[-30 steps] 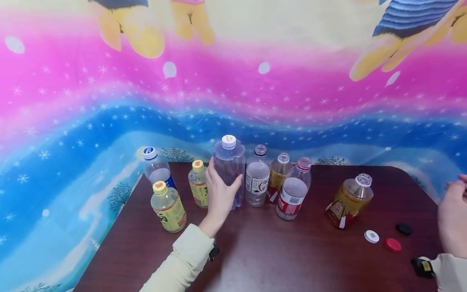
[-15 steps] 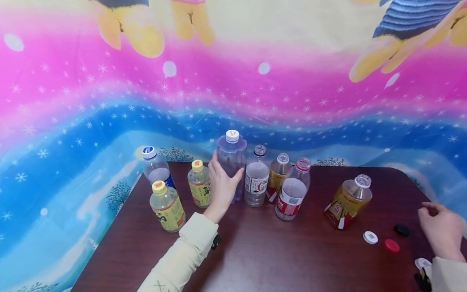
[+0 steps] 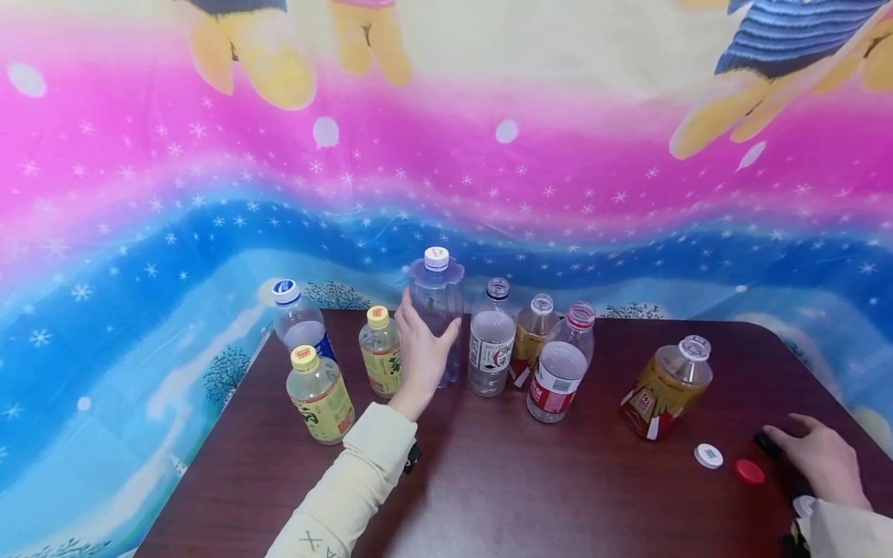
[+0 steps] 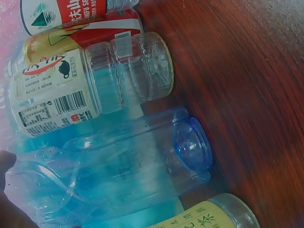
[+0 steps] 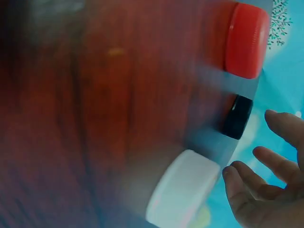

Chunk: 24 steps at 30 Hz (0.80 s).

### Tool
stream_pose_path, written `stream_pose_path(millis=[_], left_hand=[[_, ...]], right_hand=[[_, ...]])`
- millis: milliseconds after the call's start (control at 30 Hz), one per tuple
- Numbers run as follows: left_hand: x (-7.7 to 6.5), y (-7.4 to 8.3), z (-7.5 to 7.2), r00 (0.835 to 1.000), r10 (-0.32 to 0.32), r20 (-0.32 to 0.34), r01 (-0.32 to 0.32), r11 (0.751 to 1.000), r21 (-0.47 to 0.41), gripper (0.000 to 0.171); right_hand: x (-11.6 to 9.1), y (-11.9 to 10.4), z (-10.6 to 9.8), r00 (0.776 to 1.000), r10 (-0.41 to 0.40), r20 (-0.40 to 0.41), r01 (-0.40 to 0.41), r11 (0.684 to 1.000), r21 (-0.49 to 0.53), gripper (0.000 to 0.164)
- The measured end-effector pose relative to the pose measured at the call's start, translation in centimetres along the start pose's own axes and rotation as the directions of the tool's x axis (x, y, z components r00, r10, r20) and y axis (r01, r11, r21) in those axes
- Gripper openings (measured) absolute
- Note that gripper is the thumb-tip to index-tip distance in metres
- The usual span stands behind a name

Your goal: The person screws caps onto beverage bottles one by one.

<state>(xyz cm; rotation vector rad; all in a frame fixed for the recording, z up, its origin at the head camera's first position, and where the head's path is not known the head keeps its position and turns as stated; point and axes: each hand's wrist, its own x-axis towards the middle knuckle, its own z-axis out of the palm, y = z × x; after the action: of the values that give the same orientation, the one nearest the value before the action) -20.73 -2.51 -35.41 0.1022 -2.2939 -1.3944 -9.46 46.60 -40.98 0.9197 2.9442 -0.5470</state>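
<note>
My left hand point(image 3: 424, 356) holds a large, clear bluish bottle point(image 3: 446, 291) with a white cap, fingers round its left side and thumb on the right. In the left wrist view this upright bottle point(image 4: 137, 161) appears sideways, its blue-tinted base close over the table. At the table's right side, my right hand point(image 3: 823, 461) reaches over a black bottle cap point(image 3: 767, 443), thumb and fingers apart. In the right wrist view a gap shows between the fingers and the black cap point(image 5: 237, 118). A red cap point(image 5: 247, 40) and a white cap point(image 5: 183, 190) lie either side of it.
Left of the held bottle stand two yellow-labelled bottles point(image 3: 321, 407) and a blue-capped bottle point(image 3: 300, 322). On its right are several uncapped bottles, including a red-labelled one point(image 3: 558, 380) and a gold-labelled one point(image 3: 666, 387). Another white cap point(image 3: 708, 456) lies nearby. A printed cloth point(image 3: 446, 155) hangs behind.
My right hand has come in from the right edge and down to the black cap. The bottle in my left hand has shifted slightly back.
</note>
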Motion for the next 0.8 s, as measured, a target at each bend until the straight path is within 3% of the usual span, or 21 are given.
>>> stream_pose_path(millis=[533,800], left_hand=[[0.08,-0.06,-0.45,0.999,-0.020,0.045,0.020,1.000,0.001,0.095],[0.13,0.02,-0.41,0.998,-0.031,0.049,0.030,0.999,0.011,0.096]], right_hand=[[0.08,0.58,0.42,0.989,-0.048,0.139,0.053,0.998,-0.031,0.077],[-0.23,0.44,0.24,0.987,-0.004,0.162,0.007,1.000,-0.014,0.054]])
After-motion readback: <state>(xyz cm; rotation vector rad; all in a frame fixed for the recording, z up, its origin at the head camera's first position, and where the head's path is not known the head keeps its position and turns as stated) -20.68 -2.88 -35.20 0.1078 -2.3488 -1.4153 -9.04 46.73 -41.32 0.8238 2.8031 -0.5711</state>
